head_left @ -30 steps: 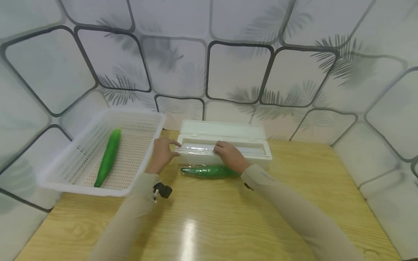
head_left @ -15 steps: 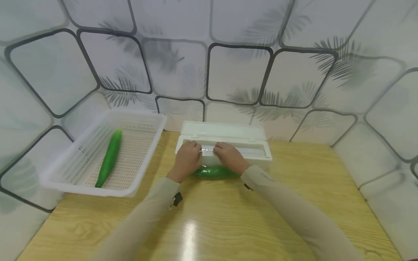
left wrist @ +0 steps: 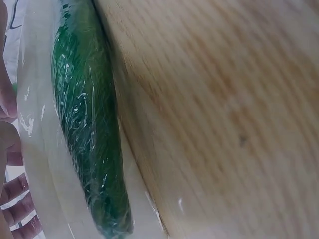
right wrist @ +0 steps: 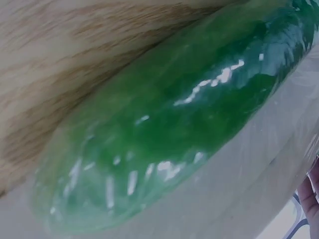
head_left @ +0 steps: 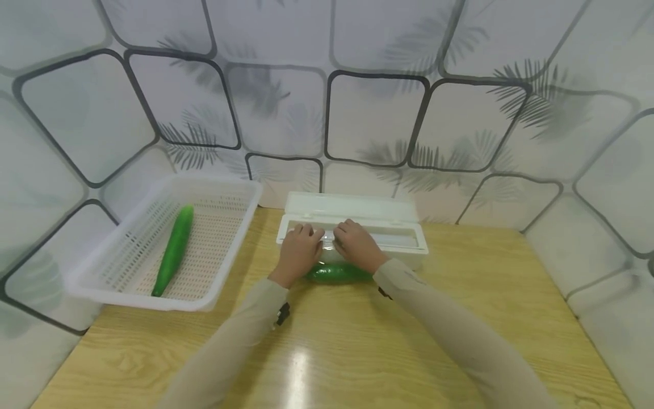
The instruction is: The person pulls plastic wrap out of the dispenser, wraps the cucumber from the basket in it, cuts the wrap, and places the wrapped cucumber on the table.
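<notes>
Two cucumbers (head_left: 174, 250) (head_left: 339, 273), one basket (head_left: 217, 238), one box (head_left: 357, 220)

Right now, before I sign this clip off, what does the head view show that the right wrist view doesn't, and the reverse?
Only the head view: the white basket, the green cucumber lying in it, and the sleeves behind the left hand and right hand.

Only the right wrist view: a rounded end of the film-wrapped cucumber; in the head view the hands cover both ends.

Both: that wrapped cucumber's middle stretch, the wooden table, the front of the white box and some fingers.
</notes>
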The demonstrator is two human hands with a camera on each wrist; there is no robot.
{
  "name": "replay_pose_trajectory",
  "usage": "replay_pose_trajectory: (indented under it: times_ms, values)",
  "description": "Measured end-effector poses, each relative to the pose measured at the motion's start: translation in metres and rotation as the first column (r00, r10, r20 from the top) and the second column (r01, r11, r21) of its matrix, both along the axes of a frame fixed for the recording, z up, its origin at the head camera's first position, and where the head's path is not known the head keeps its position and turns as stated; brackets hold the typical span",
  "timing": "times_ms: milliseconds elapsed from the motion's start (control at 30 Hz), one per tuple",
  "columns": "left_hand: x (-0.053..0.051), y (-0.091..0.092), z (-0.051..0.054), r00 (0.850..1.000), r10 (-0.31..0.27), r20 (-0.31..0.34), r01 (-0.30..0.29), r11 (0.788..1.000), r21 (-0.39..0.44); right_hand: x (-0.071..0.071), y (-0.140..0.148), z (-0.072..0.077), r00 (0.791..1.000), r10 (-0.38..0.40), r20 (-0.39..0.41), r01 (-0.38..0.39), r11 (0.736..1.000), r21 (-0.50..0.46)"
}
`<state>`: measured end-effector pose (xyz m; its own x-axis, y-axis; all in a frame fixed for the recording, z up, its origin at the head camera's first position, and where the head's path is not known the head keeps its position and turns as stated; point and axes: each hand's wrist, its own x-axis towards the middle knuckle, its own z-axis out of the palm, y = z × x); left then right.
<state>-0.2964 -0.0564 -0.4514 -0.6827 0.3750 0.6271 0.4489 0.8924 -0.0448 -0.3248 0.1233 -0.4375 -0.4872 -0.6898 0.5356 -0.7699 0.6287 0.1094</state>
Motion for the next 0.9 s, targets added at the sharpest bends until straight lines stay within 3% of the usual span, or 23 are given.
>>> replay_pose_trajectory:
  times_ms: [500, 700, 900]
  values:
    - [0.001, 0.000, -0.002, 0.991, 0.038, 0.125, -0.041, 0.999, 0.024, 0.005, 0.020, 0.000, 1.000, 0.011, -0.019, -0.011, 1.000, -0.019]
    - [0.002, 0.002, -0.003, 0.992, 0.030, 0.125, -0.036, 0.998, 0.047, 0.005, 0.033, -0.002, 1.000, -0.018, -0.009, 0.018, 1.000, -0.011]
    - [0.003, 0.002, 0.000, 0.991, 0.043, 0.129, -0.048, 0.998, 0.037, 0.004, 0.069, -0.007, 1.000, -0.027, 0.008, 0.027, 0.999, -0.035]
